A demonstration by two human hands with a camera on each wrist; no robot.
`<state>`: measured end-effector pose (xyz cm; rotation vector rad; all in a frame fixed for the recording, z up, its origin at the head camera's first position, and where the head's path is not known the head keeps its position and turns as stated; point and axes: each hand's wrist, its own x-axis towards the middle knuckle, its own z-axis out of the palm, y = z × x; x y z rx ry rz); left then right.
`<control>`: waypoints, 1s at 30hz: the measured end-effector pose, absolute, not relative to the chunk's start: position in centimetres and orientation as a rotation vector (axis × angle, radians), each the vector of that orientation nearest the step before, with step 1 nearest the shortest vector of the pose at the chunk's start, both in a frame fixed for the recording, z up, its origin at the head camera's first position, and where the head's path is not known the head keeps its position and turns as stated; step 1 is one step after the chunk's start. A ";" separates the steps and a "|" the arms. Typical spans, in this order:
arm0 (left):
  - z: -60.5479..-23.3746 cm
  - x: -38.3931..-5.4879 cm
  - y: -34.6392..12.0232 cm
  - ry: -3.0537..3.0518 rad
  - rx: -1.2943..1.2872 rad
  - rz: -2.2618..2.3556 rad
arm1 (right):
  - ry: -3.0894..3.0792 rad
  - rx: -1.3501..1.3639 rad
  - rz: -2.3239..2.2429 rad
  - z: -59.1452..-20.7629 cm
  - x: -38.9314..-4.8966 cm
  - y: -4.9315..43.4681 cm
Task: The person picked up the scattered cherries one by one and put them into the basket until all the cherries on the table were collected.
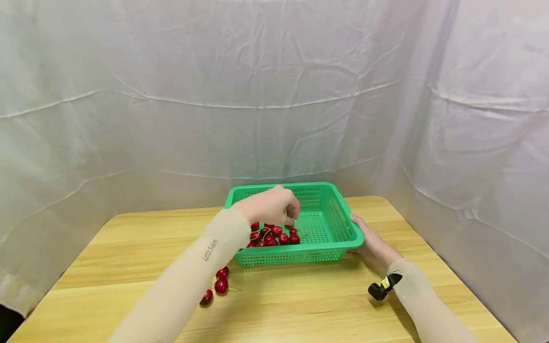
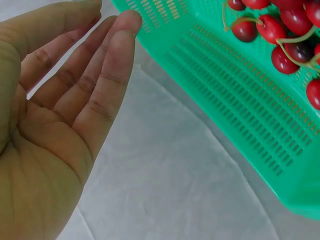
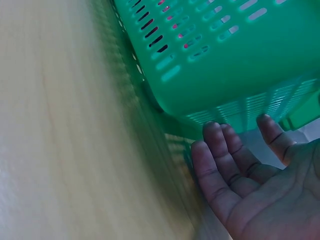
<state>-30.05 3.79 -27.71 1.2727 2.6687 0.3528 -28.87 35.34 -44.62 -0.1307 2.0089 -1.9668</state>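
Observation:
A green plastic basket (image 1: 291, 257) with slotted walls stands on the wooden table, red cherries (image 1: 270, 239) heaped in its left half. Over the basket, my left hand (image 1: 272, 204) points its fingers down and brings thumb and index finger together. A bit of dark red shows at those fingertips in the left wrist view, apparently a pinched cherry, mostly hidden. My right hand (image 1: 373, 245) is at the basket's right end. In the right wrist view its fingers (image 3: 217, 145) are loosely extended against the lower wall, not wrapped round it.
Left of the basket's front, a few loose cherries (image 1: 221, 285) with stems lie on the table (image 1: 300, 300), partly beside my left sleeve. A pale cloth (image 1: 274, 133) hangs behind and along both sides. A small black device (image 1: 379, 289) is strapped to my right wrist.

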 end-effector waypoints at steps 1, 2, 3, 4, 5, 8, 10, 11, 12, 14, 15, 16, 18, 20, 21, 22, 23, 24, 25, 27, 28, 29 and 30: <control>-27.7 -30.1 3.4 2.673 1.283 0.360 | 1.998 -0.126 -1.972 -44.7 -28.9 35.4; -27.6 -30.1 3.0 2.680 1.293 0.366 | 2.000 -0.131 -1.973 -44.7 -28.9 35.5; -27.6 -30.1 2.6 2.686 1.299 0.375 | 2.001 -0.124 -1.975 -44.7 -29.0 35.5; -27.5 -30.0 2.2 2.695 1.301 0.379 | 2.005 -0.118 -1.976 -44.7 -29.0 35.6; -27.4 -29.9 1.8 2.705 1.302 0.388 | 2.009 -0.116 -1.975 -44.7 -29.0 35.6; -27.1 -29.4 0.6 2.728 1.289 0.425 | 2.017 -0.124 -1.967 -44.7 -29.1 35.9; -26.9 -29.1 -0.3 2.743 1.288 0.452 | 2.013 -0.124 -1.969 -44.7 -29.1 36.1; -26.8 -28.9 -0.7 2.748 1.291 0.471 | 2.013 -0.123 -1.969 -44.6 -29.1 36.2; -26.8 -28.7 -1.2 2.755 1.297 0.484 | 2.010 -0.134 -1.966 -44.6 -29.2 36.3; -26.7 -28.3 -2.1 2.768 1.305 0.515 | 2.006 -0.140 -1.972 -44.5 -29.2 36.6; -26.7 -28.0 -2.6 2.773 1.304 0.533 | 1.998 -0.140 -1.980 -44.5 -29.2 36.7; -26.8 -27.8 -3.2 2.779 1.310 0.545 | 1.990 -0.147 -1.984 -44.5 -29.3 36.7; -26.9 -27.3 -4.3 2.790 1.313 0.573 | 1.971 -0.162 -2.000 -44.4 -29.3 36.7; -27.1 -26.9 -5.3 2.801 1.318 0.597 | 1.951 -0.171 -2.009 -44.5 -29.3 36.8; -27.3 -26.6 -5.8 2.807 1.326 0.608 | 1.942 -0.182 -2.010 -44.5 -29.3 36.9; -27.4 -26.4 -6.2 2.812 1.334 0.616 | 1.932 -0.194 -2.003 -44.5 -29.3 36.9; -27.6 -26.2 -6.7 2.815 1.326 0.628 | 1.926 -0.198 -1.992 -44.4 -29.4 37.0; -27.7 -25.9 -7.1 2.820 1.318 0.634 | 1.923 -0.206 -1.977 -44.4 -29.5 37.0; -27.8 -25.7 -7.6 2.824 1.313 0.643 | 1.927 -0.216 -1.957 -44.3 -29.5 37.0; -28.1 -25.3 -8.5 2.828 1.303 0.660 | 1.946 -0.244 -1.911 -44.1 -29.7 37.1; -28.3 -25.0 -9.0 2.828 1.288 0.670 | 1.966 -0.254 -1.885 -43.9 -29.8 37.2; -28.5 -24.8 -9.5 2.829 1.269 0.682 | 1.989 -0.270 -1.859 -43.8 -29.9 37.3; -28.7 -24.6 -10.0 2.832 1.259 0.691 | 2.011 -0.287 -1.839 -43.7 -30.0 37.3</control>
